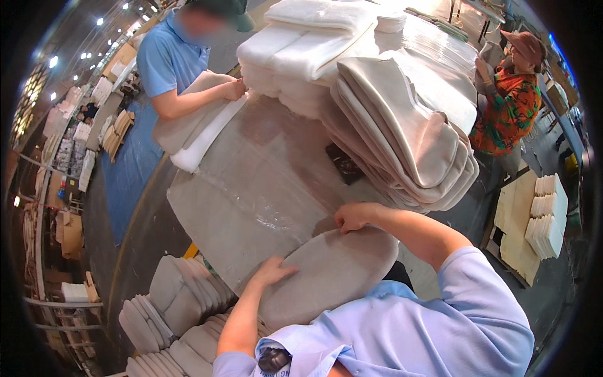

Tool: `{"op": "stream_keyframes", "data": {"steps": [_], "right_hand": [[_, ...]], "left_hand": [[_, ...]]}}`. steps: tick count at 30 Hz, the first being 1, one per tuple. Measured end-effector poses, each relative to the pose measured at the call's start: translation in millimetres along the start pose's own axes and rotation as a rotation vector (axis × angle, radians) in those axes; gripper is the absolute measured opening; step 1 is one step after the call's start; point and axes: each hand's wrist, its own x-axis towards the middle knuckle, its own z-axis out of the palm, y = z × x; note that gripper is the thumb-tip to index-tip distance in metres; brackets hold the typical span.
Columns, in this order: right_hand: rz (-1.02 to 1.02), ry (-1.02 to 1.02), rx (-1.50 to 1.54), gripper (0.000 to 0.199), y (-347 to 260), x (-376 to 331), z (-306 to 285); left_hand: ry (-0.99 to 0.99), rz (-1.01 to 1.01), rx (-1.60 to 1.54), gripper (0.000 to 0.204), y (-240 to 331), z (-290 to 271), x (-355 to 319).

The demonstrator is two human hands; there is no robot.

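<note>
In front of my body, a rounded grey fabric-covered cushion [336, 270] rests at the near edge of the work table [213, 201]. My left hand [273, 272] lies on the cushion's left far edge, fingers stretched and thumb apart. At the cushion's far edge toward the right, my right hand [353, 217] has its fingers curled closed on the fabric. What fills the cushion is hidden.
Grey fabric covers [402, 125] are piled at the right, beside a white padding stack [308, 44]. Finished-looking cushions [182, 289] stand low at left. Across the table a co-worker [169, 63] handles a grey cover with white padding [201, 147]; another person [512, 94] stands far right.
</note>
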Motion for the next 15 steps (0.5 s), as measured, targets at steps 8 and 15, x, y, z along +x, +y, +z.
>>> {"op": "stream_keyframes", "data": {"steps": [8, 15], "right_hand": [[-0.026, 0.228, 0.095, 0.018, 0.4, -12.2, 29.7], [0.006, 0.156, 0.109, 0.028, 2.6, -32.4, 43.8]], "left_hand": [[0.379, 0.067, -0.128, 0.042, -25.3, 41.8, -26.6], [0.356, 0.02, -0.116, 0.036, -12.3, 64.0, -34.1]]}}
